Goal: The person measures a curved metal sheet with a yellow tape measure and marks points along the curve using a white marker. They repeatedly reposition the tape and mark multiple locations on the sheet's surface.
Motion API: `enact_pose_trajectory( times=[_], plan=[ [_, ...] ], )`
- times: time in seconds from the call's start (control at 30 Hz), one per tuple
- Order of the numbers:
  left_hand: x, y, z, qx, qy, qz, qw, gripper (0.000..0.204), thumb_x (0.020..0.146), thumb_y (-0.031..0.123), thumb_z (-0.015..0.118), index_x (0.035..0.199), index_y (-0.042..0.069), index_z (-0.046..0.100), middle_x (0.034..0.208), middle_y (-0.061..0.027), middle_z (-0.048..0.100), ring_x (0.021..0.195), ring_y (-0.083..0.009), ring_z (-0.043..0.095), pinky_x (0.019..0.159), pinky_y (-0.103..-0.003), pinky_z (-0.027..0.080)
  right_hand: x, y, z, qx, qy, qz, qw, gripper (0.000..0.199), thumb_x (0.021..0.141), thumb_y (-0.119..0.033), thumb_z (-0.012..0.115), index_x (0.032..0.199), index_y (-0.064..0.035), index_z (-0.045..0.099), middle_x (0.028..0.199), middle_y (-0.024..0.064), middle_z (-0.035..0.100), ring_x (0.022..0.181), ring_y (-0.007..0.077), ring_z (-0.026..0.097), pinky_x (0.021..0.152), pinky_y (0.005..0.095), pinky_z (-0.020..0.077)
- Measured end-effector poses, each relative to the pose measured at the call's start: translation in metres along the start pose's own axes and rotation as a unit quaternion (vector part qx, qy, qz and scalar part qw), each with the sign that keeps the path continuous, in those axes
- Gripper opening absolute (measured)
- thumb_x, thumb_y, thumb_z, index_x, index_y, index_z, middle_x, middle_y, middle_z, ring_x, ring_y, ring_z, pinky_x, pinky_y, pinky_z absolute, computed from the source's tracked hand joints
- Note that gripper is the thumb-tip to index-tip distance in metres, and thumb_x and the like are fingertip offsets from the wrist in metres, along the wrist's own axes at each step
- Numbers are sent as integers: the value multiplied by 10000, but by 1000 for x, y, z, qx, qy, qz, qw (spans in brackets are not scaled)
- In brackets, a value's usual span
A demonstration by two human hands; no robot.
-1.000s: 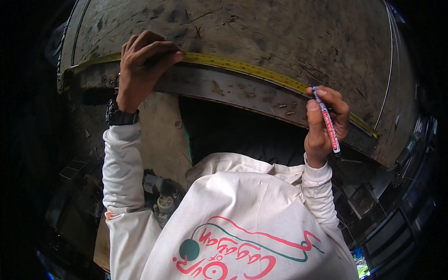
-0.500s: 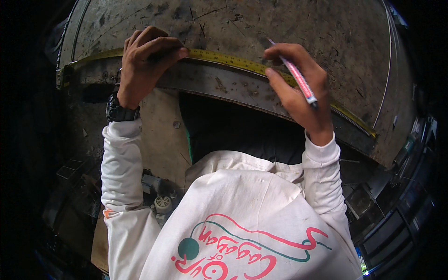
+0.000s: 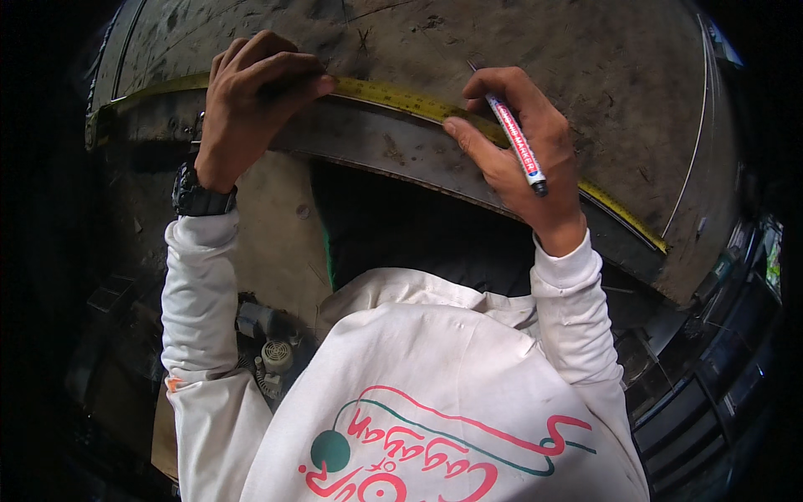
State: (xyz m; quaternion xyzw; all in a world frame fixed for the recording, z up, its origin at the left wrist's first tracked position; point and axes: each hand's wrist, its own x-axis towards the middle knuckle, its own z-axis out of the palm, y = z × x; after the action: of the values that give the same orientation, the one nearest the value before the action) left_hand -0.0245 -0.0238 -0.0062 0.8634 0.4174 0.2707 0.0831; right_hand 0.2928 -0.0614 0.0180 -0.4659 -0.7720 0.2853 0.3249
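Observation:
A yellow tape measure blade (image 3: pixel 389 94) stretches from left to right along the near edge of a dark metal table. My left hand (image 3: pixel 242 105), with a black watch at its wrist, pinches the blade between thumb and curled fingers. Closed around a white and red marker pen (image 3: pixel 520 149) is my right hand (image 3: pixel 554 138). The marker's dark rear end points toward me, and a thin tip shows past the index finger, above the table surface. My right thumb rests at the blade's near edge. Part of the blade is hidden under each hand.
The stained metal table (image 3: pixel 585 50) spreads beyond the tape, with a flat metal strip (image 3: pixel 393 146) along its near edge. Lower left, a machine with a round vented cover (image 3: pixel 277 356) stands below table height. Dark framed panels (image 3: pixel 686 427) are at lower right.
My right hand, with the marker, has slid a little left along the tape. My left hand keeps its pinch on the blade. The whole view has shifted slightly.

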Motion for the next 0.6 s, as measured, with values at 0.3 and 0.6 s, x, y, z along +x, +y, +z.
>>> enact_pose_trajectory(
  times=[0.3, 0.6],
  plan=[
    [3, 4, -3, 6, -10, 6, 1000, 193, 832, 276, 828, 956, 134, 786, 958, -2, 679, 968, -224, 630, 919, -380, 424, 1, 3, -2, 16, -11, 6, 1000, 320, 839, -95, 829, 1106, -89, 652, 980, 77, 729, 917, 199, 741, 829, 324, 597],
    [0, 1, -1, 0, -13, 3, 1000, 202, 829, 275, 827, 973, 140, 784, 974, -2, 681, 983, -227, 630, 942, -376, 423, 1, 9, -6, 30, -12, -13, 999, 347, 843, -117, 833, 1132, -99, 642, 984, 85, 730, 916, 220, 743, 813, 324, 599]
  ],
)
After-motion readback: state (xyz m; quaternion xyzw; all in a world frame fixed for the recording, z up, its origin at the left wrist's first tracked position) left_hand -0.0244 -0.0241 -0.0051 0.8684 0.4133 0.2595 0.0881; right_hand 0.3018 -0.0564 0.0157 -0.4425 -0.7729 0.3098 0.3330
